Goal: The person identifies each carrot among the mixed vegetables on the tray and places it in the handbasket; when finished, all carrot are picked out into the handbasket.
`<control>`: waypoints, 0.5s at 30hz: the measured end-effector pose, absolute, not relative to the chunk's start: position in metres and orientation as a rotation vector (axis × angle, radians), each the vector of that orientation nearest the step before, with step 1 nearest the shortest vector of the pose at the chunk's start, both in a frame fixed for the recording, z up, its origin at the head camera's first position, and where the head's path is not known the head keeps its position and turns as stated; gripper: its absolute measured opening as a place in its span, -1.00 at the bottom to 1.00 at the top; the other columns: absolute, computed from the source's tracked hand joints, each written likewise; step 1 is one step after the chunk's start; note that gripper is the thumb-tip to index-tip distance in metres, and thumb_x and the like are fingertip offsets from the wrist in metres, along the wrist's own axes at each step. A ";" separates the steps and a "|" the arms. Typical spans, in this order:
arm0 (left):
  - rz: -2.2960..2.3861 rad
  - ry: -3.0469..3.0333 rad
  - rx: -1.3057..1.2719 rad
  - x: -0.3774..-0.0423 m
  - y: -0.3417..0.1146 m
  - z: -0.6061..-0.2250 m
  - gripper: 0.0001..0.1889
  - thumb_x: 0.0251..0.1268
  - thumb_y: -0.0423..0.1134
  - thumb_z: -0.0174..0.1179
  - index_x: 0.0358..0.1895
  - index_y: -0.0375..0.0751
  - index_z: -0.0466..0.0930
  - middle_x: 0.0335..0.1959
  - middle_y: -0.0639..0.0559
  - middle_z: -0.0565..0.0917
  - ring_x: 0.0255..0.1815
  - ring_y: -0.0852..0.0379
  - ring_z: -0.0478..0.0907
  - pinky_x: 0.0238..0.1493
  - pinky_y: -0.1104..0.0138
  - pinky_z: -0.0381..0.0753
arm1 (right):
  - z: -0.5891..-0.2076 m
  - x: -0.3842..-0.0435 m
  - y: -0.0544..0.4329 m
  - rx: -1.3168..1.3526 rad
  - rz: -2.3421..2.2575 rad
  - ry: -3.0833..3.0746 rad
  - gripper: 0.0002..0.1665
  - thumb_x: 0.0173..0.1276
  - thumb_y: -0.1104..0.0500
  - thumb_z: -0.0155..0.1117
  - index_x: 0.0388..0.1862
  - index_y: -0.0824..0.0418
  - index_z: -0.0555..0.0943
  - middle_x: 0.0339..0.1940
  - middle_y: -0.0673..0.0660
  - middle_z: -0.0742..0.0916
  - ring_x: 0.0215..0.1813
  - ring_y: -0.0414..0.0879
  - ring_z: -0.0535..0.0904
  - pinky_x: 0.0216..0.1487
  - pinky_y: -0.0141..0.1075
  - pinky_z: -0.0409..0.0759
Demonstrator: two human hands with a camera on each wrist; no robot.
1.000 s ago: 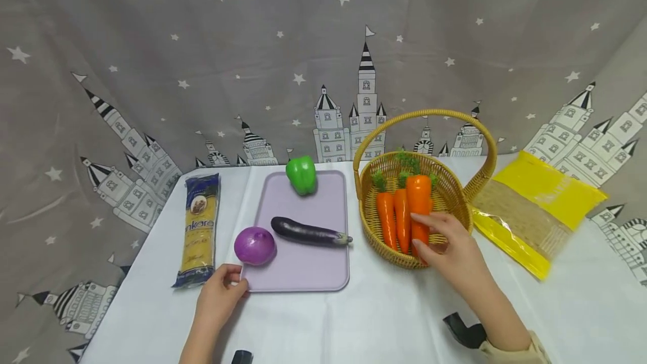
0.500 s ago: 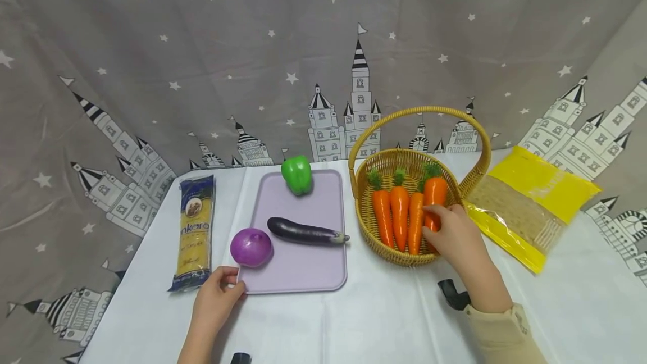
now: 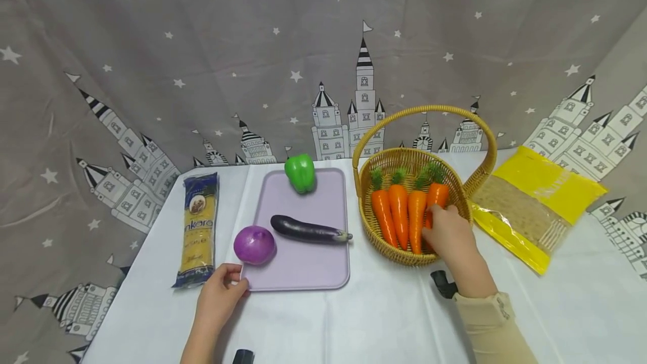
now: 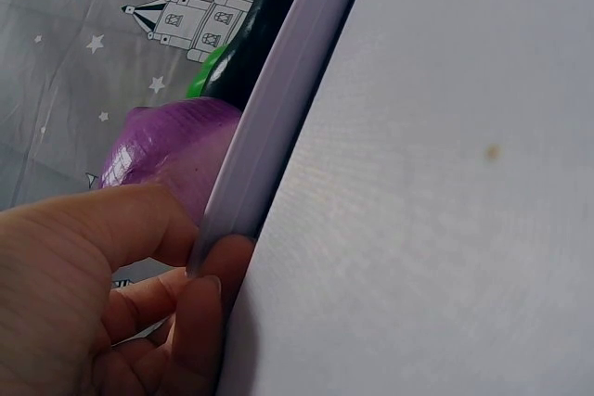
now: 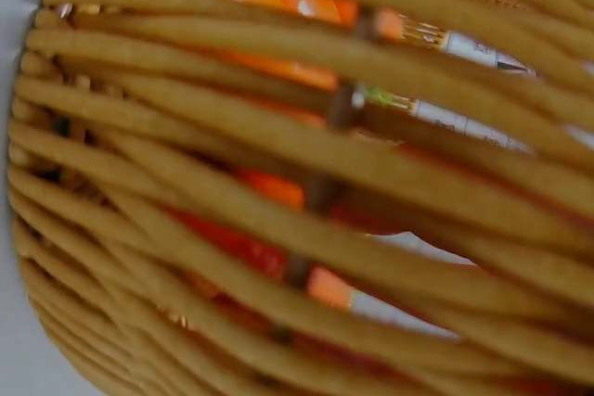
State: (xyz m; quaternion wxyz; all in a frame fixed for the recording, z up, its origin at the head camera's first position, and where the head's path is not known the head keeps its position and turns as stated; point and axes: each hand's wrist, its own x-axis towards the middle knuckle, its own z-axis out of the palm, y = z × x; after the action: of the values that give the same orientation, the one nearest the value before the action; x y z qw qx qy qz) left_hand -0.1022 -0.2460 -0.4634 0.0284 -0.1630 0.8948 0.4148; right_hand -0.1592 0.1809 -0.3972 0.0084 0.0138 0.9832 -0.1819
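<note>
At the near left corner of the lilac tray (image 3: 298, 274), my left hand (image 3: 219, 295) pinches the rim between thumb and fingers; the left wrist view shows the hand (image 4: 111, 275) on the tray edge (image 4: 260, 146). A purple onion (image 3: 255, 245) lies by that corner, an eggplant (image 3: 308, 230) crosses the tray, and a green bell pepper (image 3: 300, 173) is at its far edge. Inside the wicker basket (image 3: 371, 240), my right hand (image 3: 451, 237) grips the rightmost carrot (image 3: 437, 194), covering its lower half. Beside it lie other carrots (image 3: 399, 212) in a row, tops pointing away.
A blue and yellow pasta packet (image 3: 198, 229) lies left of the tray. To the basket's right is a yellow bag (image 3: 536, 206). The tall basket handle (image 3: 429, 109) arches over the carrots. A grey printed curtain (image 3: 202, 44) hangs behind the white table (image 3: 374, 319).
My right hand has shifted right within the basket with a carrot, which now lies at the right end of the row instead of over the others. The left hand stays on the tray corner.
</note>
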 end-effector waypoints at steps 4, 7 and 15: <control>1.296 2.761 -0.502 -0.102 -0.245 -0.463 -0.62 0.08 -0.38 0.17 0.02 -0.40 0.47 -0.32 -0.09 0.60 -0.52 0.16 0.58 -0.49 0.39 0.52 | -0.397 -0.160 0.180 0.033 -0.543 3.055 -0.60 0.17 0.21 0.23 -0.07 0.47 0.54 -0.30 0.40 0.54 -0.35 0.20 0.51 -0.37 0.03 0.51; 1.296 2.763 -0.502 -0.102 -0.246 -0.463 -0.62 0.08 -0.38 0.17 0.02 -0.40 0.48 -0.32 -0.09 0.60 -0.52 0.16 0.57 -0.49 0.39 0.52 | -0.396 -0.161 0.179 0.034 -0.531 3.049 -0.62 0.19 0.21 0.23 -0.10 0.46 0.55 -0.30 0.39 0.54 -0.35 0.20 0.52 -0.36 0.04 0.52; 1.293 2.768 -0.505 -0.102 -0.246 -0.464 -0.61 0.07 -0.39 0.18 0.03 -0.40 0.48 -0.32 -0.09 0.59 -0.50 0.15 0.57 -0.48 0.39 0.52 | -0.397 -0.158 0.177 0.040 -0.535 3.054 -0.55 0.23 0.20 0.22 0.03 0.48 0.53 -0.20 0.45 0.55 -0.35 0.22 0.54 -0.33 0.05 0.54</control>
State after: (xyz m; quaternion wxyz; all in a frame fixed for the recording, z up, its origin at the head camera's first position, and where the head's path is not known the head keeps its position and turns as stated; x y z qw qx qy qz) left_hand -0.1019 -0.2457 -0.4641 0.0225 -0.1629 0.8937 0.4175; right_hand -0.1579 0.1774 -0.3971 0.0205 0.0128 0.9847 -0.1725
